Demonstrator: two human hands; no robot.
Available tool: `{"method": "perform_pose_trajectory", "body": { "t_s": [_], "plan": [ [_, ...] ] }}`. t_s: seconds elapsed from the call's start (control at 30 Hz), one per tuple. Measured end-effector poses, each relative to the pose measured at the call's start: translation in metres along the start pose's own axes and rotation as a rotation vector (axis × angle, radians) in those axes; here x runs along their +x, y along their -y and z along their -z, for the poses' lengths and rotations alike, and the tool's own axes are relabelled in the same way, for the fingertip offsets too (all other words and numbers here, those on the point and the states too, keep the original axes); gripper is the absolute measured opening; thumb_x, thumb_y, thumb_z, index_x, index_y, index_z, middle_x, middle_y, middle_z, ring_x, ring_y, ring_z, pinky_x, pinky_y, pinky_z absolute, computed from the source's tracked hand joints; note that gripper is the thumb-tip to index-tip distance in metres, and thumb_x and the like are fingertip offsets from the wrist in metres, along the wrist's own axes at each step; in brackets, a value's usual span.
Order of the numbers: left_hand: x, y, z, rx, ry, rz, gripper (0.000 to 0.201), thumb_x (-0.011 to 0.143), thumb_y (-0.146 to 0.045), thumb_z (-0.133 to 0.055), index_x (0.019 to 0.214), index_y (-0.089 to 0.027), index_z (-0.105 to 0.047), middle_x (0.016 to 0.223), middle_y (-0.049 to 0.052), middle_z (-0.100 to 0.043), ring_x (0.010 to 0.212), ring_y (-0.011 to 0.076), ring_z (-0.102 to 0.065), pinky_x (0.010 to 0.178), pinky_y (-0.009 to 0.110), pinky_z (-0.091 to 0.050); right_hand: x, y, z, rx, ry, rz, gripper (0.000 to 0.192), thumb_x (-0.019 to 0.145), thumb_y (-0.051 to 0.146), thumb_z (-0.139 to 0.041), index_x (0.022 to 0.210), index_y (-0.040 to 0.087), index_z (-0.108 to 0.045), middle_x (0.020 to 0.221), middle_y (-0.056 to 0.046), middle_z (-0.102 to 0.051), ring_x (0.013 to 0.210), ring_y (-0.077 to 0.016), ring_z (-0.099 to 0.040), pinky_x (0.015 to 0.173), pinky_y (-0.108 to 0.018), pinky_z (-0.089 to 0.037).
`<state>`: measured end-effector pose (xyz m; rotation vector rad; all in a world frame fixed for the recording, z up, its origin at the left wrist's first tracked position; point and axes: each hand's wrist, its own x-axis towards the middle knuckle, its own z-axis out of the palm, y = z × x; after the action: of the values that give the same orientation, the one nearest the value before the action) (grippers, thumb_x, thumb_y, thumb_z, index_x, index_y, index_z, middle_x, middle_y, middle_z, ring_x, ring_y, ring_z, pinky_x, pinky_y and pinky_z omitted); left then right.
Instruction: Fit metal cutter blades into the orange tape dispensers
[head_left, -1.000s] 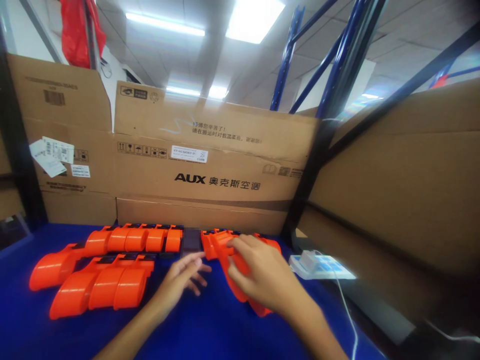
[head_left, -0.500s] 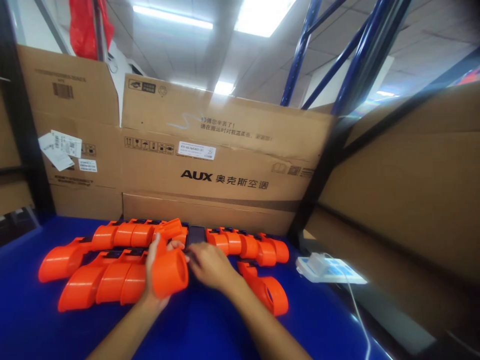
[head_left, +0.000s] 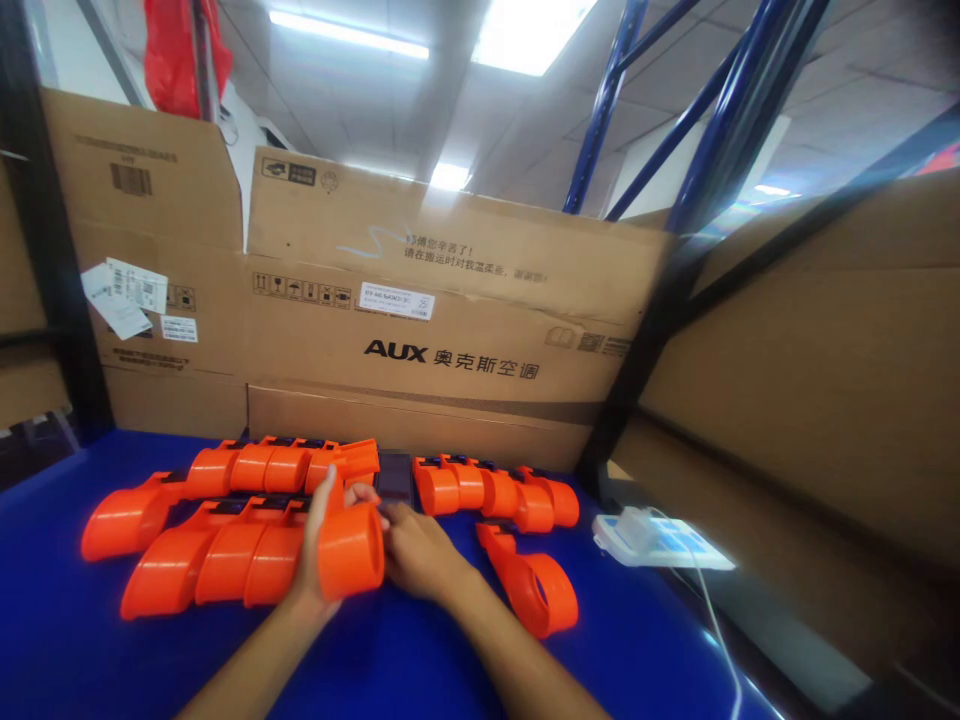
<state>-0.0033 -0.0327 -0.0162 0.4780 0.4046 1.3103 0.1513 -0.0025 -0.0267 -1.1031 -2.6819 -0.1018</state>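
Observation:
My left hand [head_left: 313,562] is wrapped round an orange plastic piece [head_left: 352,552] with a wide round ring, held above the blue table. My right hand [head_left: 421,552] is beside it with curled fingers, its fingertips meeting the left fingers at the far side of the piece. What those right fingers pinch is hidden. Similar orange pieces with dark parts on top lie in rows on the left [head_left: 225,565] and at the back right [head_left: 480,488]. One loose orange ring piece [head_left: 553,595] rests to the right of my right forearm.
A dark open box [head_left: 394,478] sits between the back rows. Cardboard [head_left: 450,330] walls off the rear of the blue tabletop [head_left: 420,670]. On the right lie a white power strip [head_left: 667,542] and its cable; a dark rack post [head_left: 637,380] rises behind it.
Both hands have shifted slightly right with the orange piece. My right hand has also come a little lower and nearer, away from the dark box.

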Motion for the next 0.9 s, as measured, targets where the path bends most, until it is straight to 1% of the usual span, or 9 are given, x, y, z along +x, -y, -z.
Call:
{"method": "perform_pose_trajectory", "body": {
  "t_s": [0.13, 0.23, 0.33, 0.4, 0.5, 0.6, 0.77, 0.83, 0.9],
  "plan": [
    [-0.001, 0.001, -0.001, 0.044, 0.01, -0.007, 0.045, 0.083, -0.062, -0.057, 0.085, -0.017, -0.059, 0.064, 0.007, -0.071, 0.046, 0.0171, -0.064, 0.043, 0.024, -0.049, -0.012, -0.006, 0.009, -0.022, -0.003, 0.012, 0.022, 0.096, 0.022, -0.047, 0.1, 0.019, -0.068, 0.096, -0.008, -0.068, 0.083, -0.0192, -0.062, 0.067, -0.026, -0.041],
    [0.001, 0.002, 0.001, 0.099, 0.0, -0.011, 0.046, 0.083, -0.063, -0.057, 0.085, -0.017, -0.06, 0.064, 0.007, -0.071, 0.043, 0.0158, -0.061, 0.041, 0.023, -0.046, -0.019, -0.01, 0.016, 0.01, 0.013, -0.007, 0.019, 0.093, 0.019, -0.049, 0.097, 0.02, -0.068, 0.094, -0.006, -0.069, 0.083, -0.0187, -0.062, 0.068, -0.025, -0.04],
    [0.004, 0.002, 0.003, 0.17, -0.014, -0.016, 0.047, 0.082, -0.063, -0.058, 0.082, -0.016, -0.06, 0.062, 0.008, -0.071, 0.043, 0.0149, -0.06, 0.042, 0.022, -0.045, -0.022, -0.015, 0.021, 0.089, -0.04, -0.061, 0.015, 0.089, 0.017, -0.053, 0.094, 0.019, -0.066, 0.092, -0.006, -0.069, 0.086, -0.0195, -0.062, 0.07, -0.026, -0.04],
    [0.006, 0.003, 0.002, 0.226, -0.035, -0.015, 0.048, 0.081, -0.063, -0.059, 0.08, -0.015, -0.06, 0.059, 0.008, -0.069, 0.043, 0.0146, -0.06, 0.042, 0.021, -0.044, -0.021, -0.02, 0.023, 0.2, -0.127, -0.134, 0.011, 0.088, 0.018, -0.053, 0.093, 0.018, -0.063, 0.087, -0.006, -0.068, 0.08, -0.0184, -0.061, 0.068, -0.025, -0.039],
    [0.006, 0.004, -0.002, 0.298, -0.083, -0.009, 0.049, 0.076, -0.065, -0.063, 0.082, -0.017, -0.059, 0.058, 0.004, -0.068, 0.04, 0.0155, -0.059, 0.04, 0.022, -0.041, -0.018, -0.029, 0.023, 0.453, -0.344, -0.266, 0.012, 0.092, 0.024, -0.049, 0.09, 0.019, -0.059, 0.076, -0.002, -0.063, 0.067, -0.0153, -0.057, 0.061, -0.023, -0.038],
    [0.005, 0.008, -0.008, 0.355, -0.104, -0.031, 0.047, 0.072, -0.061, -0.07, 0.087, -0.019, -0.056, 0.058, 0.001, -0.067, 0.038, 0.0171, -0.059, 0.039, 0.025, -0.042, -0.015, -0.038, 0.022, 0.721, -0.547, -0.303, 0.02, 0.095, 0.035, -0.047, 0.088, 0.019, -0.057, 0.069, 0.001, -0.056, 0.061, -0.0132, -0.051, 0.056, -0.022, -0.037],
    [0.006, 0.018, -0.011, 0.457, -0.081, -0.071, 0.048, 0.071, -0.061, -0.07, 0.089, -0.021, -0.05, 0.064, 0.0, -0.068, 0.044, 0.0199, -0.065, 0.039, 0.024, -0.042, -0.015, -0.047, 0.018, 1.031, -0.724, -0.352, 0.026, 0.092, 0.045, -0.053, 0.103, 0.021, -0.053, 0.059, 0.009, -0.043, 0.047, -0.0089, -0.034, 0.046, -0.019, -0.028],
    [0.007, 0.022, -0.009, 0.482, -0.07, -0.098, 0.048, 0.073, -0.061, -0.069, 0.092, -0.022, -0.049, 0.067, -0.001, -0.068, 0.047, 0.0199, -0.066, 0.039, 0.024, -0.043, -0.016, -0.047, 0.017, 1.092, -0.78, -0.384, 0.027, 0.089, 0.046, -0.056, 0.102, 0.023, -0.05, 0.056, 0.011, -0.039, 0.044, -0.0081, -0.029, 0.043, -0.019, -0.025],
    [0.01, 0.025, -0.005, 0.498, -0.055, -0.124, 0.047, 0.074, -0.059, -0.069, 0.097, -0.023, -0.048, 0.07, 0.0, -0.07, 0.049, 0.0195, -0.067, 0.041, 0.024, -0.045, -0.016, -0.046, 0.017, 1.127, -0.785, -0.39, 0.028, 0.087, 0.047, -0.059, 0.096, 0.023, -0.05, 0.056, 0.01, -0.04, 0.044, -0.0079, -0.03, 0.043, -0.019, -0.026]
  ]
}}
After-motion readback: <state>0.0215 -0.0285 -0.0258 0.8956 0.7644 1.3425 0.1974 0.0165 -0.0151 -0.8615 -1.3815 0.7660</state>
